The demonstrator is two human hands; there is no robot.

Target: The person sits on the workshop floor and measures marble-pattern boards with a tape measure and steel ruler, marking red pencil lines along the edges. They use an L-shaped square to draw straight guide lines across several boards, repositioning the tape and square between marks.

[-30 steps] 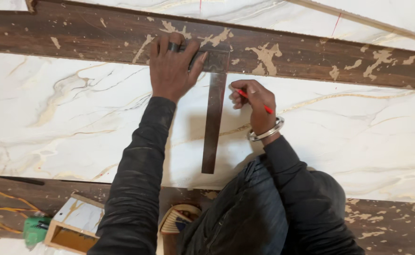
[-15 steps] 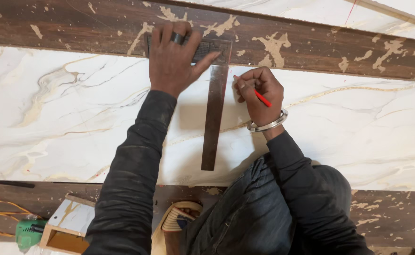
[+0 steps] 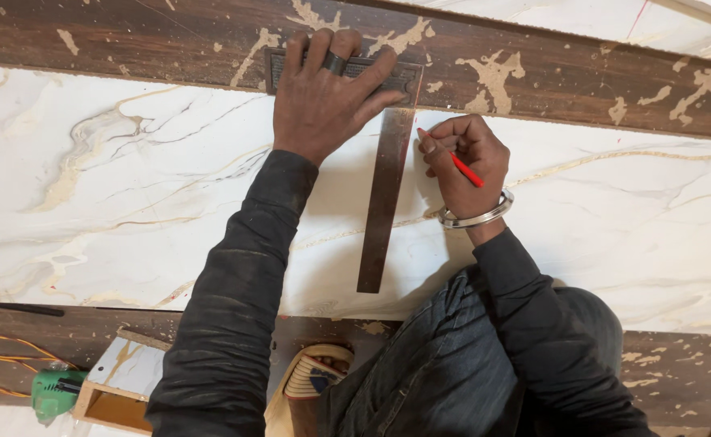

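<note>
Nearest me, by my knee, a green power tool (image 3: 54, 393) lies on the floor. Farther out, my right hand (image 3: 462, 166) pinches a red pencil (image 3: 457, 161) against the square's blade (image 3: 384, 202) (tip hidden) on the marble sheet (image 3: 129, 194). Beyond, my left hand (image 3: 323, 97) presses spread on the square's stock.

The person wears a dark, shiny jacket with long sleeves and dark blue jeans. The left hand (image 3: 319, 101) has a dark ring. The right hand (image 3: 464, 162) has a silver bracelet (image 3: 477, 217) at the wrist.
</note>
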